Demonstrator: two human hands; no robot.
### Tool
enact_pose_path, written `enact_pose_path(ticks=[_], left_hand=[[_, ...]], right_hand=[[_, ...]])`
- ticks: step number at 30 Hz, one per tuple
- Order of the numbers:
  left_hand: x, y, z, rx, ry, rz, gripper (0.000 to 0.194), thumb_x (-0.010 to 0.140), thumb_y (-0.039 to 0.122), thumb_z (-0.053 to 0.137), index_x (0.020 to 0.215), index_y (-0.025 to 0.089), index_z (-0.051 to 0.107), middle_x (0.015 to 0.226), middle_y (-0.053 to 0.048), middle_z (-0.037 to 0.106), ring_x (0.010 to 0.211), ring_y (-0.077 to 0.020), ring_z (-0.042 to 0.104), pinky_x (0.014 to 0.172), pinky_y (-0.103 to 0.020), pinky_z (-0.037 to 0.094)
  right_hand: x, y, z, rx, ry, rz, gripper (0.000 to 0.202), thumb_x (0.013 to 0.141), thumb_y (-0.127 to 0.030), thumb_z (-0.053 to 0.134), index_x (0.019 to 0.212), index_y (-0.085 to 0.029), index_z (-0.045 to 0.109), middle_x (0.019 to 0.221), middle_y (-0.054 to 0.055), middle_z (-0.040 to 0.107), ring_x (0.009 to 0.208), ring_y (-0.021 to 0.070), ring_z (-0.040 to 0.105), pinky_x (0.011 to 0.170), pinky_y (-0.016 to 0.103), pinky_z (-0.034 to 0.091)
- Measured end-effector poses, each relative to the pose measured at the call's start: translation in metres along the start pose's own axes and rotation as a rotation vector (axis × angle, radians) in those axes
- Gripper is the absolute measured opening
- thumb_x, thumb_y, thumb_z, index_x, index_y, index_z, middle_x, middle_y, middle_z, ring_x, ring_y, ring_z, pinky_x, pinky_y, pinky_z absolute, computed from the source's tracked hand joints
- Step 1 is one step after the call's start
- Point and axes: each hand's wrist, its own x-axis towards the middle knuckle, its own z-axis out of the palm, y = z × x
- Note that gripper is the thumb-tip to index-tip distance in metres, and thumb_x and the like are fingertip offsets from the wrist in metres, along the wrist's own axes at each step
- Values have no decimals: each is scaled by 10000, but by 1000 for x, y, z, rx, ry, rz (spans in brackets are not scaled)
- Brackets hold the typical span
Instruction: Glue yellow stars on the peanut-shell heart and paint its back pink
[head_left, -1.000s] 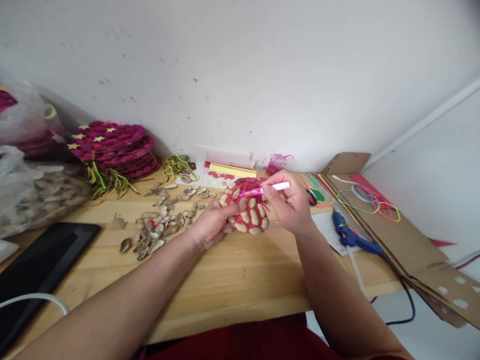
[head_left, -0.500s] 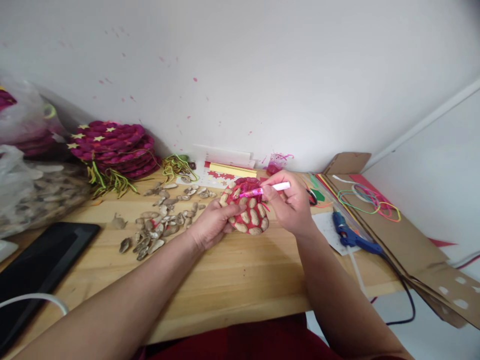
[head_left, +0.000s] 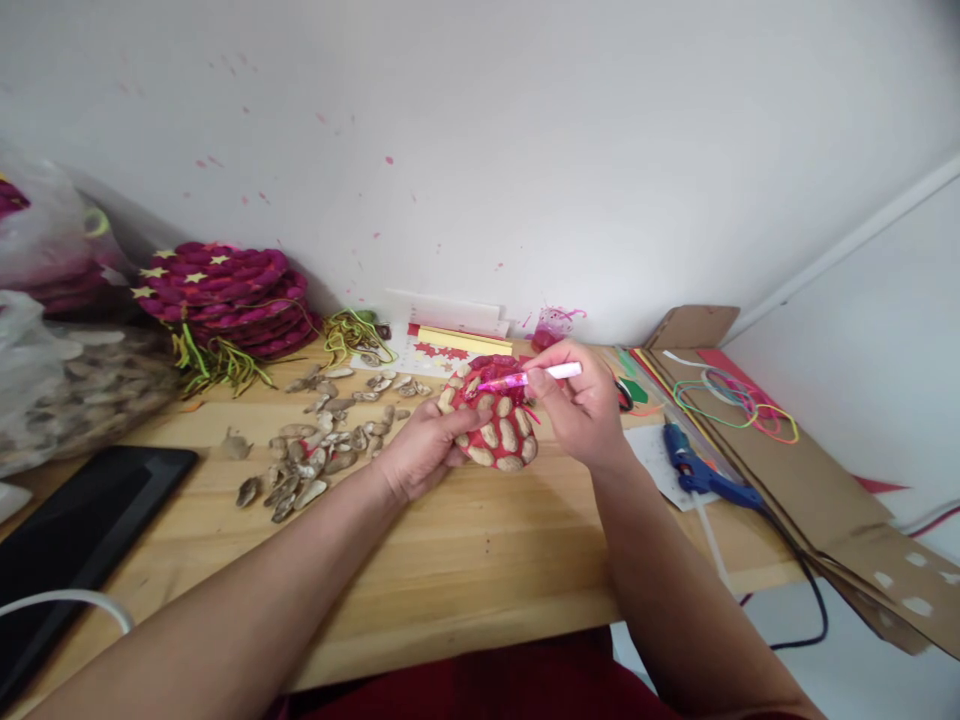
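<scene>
A round red piece covered with peanut shells [head_left: 508,436] is held above the wooden table by my left hand [head_left: 425,447], its thumb on top and fingers underneath. The upper part of the piece is wet magenta. My right hand [head_left: 581,400] grips a white-handled brush [head_left: 562,371] between thumb and fingers. The magenta-stained end of the brush touches the shells at the upper left of the piece.
Loose peanut shells [head_left: 311,460] lie left of my hands. Behind stand stacked magenta pieces [head_left: 232,300] and a paint cup [head_left: 553,325]. A black tablet [head_left: 90,530] is at left; a blue glue gun [head_left: 701,475] and cardboard [head_left: 795,450] are at right.
The brush tip has shifted very slightly left over the upper shells. My left hand and the red piece have hardly moved.
</scene>
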Motion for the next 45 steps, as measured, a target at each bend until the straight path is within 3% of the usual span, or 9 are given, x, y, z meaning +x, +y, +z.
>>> enact_pose_path(ticks=[2,5,10,23,26,30,36,41,45], left_hand=[[0,0,0,1,9,3,500,450,323,1031,646,158,602,494,58,572,377,-41,434,364,-154,255],[0,0,0,6,11,5,520,432,355,1043,661,152,623,528,34,633,411,-69,518,400,-168,385],[2,-3,-1,-5,3,25,537,455,347,1046,836,137,731,714,-40,780,602,-174,717,595,-269,596],[4,-5,-4,22,-24,67,492,529,340,1018,873,138,730,734,-56,799,640,-220,755,618,-305,603],[5,-7,-5,42,-21,73,487,544,376,1013,861,139,729,693,-48,783,586,-206,730,601,-305,593],[8,-10,-8,55,-19,119,479,541,383,1012,860,141,750,747,-55,800,596,-188,718,626,-300,592],[11,-14,-14,180,-55,189,394,639,429,965,814,138,765,703,-53,777,609,-173,700,631,-278,572],[13,-18,-16,185,-70,196,388,697,446,932,867,137,771,766,-72,797,621,-181,707,632,-283,570],[17,-20,-17,184,-41,211,404,732,441,923,939,125,780,852,-101,820,728,-209,752,717,-304,598]], right_hand=[[0,0,0,14,19,-3,101,1018,-323,659,957,-244,653,812,-9,663,733,156,614,714,325,488],[-1,-1,1,40,-15,-3,77,1014,-320,664,986,-248,662,858,2,675,774,165,635,739,336,499],[-1,-3,3,-73,26,-60,47,1002,-274,662,971,-239,664,913,27,697,856,192,663,805,371,514],[-1,-10,6,-210,32,-208,35,979,-216,666,966,-248,669,902,18,710,848,195,661,801,381,512],[-1,-10,7,-202,-13,-201,41,983,-221,659,954,-251,662,893,15,712,836,195,660,796,384,509],[-2,-10,6,-201,24,-173,26,989,-233,657,971,-248,667,914,19,711,859,196,665,813,384,510],[-2,-9,6,-183,0,-142,48,995,-259,653,953,-240,669,886,21,702,834,191,662,804,378,517],[-1,-2,5,-185,147,-88,89,994,-315,660,956,-235,665,872,19,703,792,176,654,766,352,518],[10,13,-10,-55,366,65,223,967,-452,676,941,-235,629,768,-11,684,671,150,634,648,294,493]])
